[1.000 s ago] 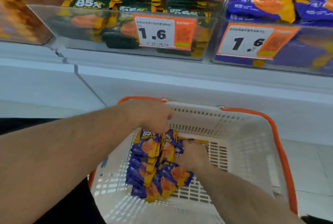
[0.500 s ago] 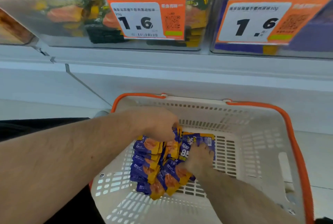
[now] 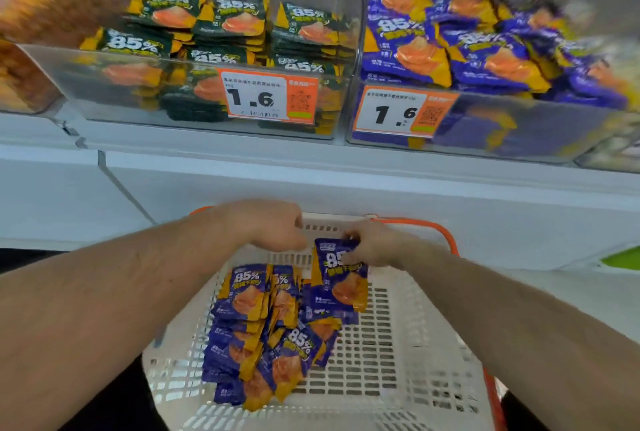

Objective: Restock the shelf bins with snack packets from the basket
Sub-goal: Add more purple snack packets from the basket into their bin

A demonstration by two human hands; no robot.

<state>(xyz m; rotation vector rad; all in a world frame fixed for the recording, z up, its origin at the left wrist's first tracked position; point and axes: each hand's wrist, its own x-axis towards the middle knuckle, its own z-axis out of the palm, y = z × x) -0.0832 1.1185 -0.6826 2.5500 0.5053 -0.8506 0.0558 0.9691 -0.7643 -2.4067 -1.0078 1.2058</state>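
Note:
A white basket with an orange rim (image 3: pixel 449 235) sits below the shelf and holds a heap of purple-and-yellow snack packets (image 3: pixel 263 330). My right hand (image 3: pixel 379 248) pinches the top of one purple packet (image 3: pixel 343 287) and holds it upright above the heap. Just left of that packet, my left hand (image 3: pixel 272 226) hovers over the basket's far edge with its fingers curled; no packet shows in it. On the shelf above, a clear bin of matching purple packets (image 3: pixel 485 60) stands at the right, with a bin of dark green packets (image 3: pixel 239 28) beside it.
Orange price tags reading 1.6 hang on the green bin's front (image 3: pixel 268 98) and the purple bin's front (image 3: pixel 398 113). A blurred bin of orange snacks (image 3: pixel 31 60) is at far left. A white shelf ledge (image 3: pixel 311 167) runs between bins and basket.
My right hand has risen from the heap with one purple packet. My left hand has let go of the stack and lifted toward the basket's far rim. The view tilted up.

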